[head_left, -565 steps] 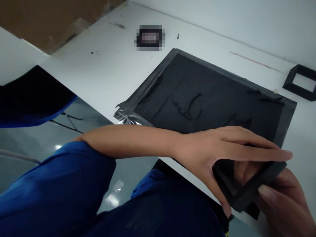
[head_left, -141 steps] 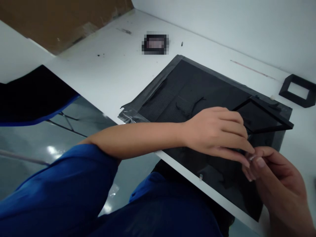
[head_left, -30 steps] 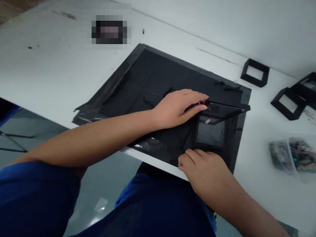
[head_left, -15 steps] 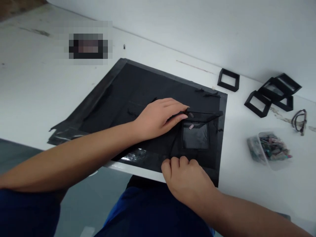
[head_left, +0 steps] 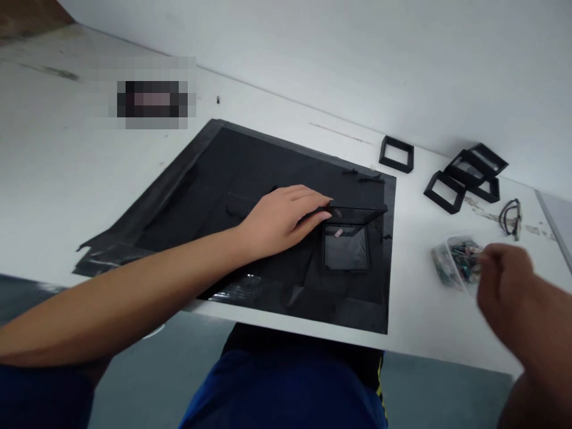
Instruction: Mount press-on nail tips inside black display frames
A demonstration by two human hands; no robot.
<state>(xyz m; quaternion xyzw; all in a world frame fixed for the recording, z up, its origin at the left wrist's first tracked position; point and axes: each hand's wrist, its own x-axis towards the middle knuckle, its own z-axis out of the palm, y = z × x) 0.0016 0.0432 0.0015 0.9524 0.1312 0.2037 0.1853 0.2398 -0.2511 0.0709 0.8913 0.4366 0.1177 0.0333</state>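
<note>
On a creased, tape-edged black mat point(head_left: 250, 161), our left hand point(head_left: 277, 220) pinches the end of the raised lid point(head_left: 360, 213) of a square case point(head_left: 346, 239) — light pressure, we'd say, so its glossy clear film point(head_left: 351, 255) isn't tilted. Our right hand point(head_left: 509, 274) is bunched at the see-through tub point(head_left: 443, 267) of chippy coloured bits point(head_left: 465, 255), but we can't tell whether it's holding any — and one stubby pink piece point(head_left: 338, 233) lies on that film.

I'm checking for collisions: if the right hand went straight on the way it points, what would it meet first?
The right hand would likely meet the small pieces in the clear tub first; its height relative to them is hard to tell.
</note>
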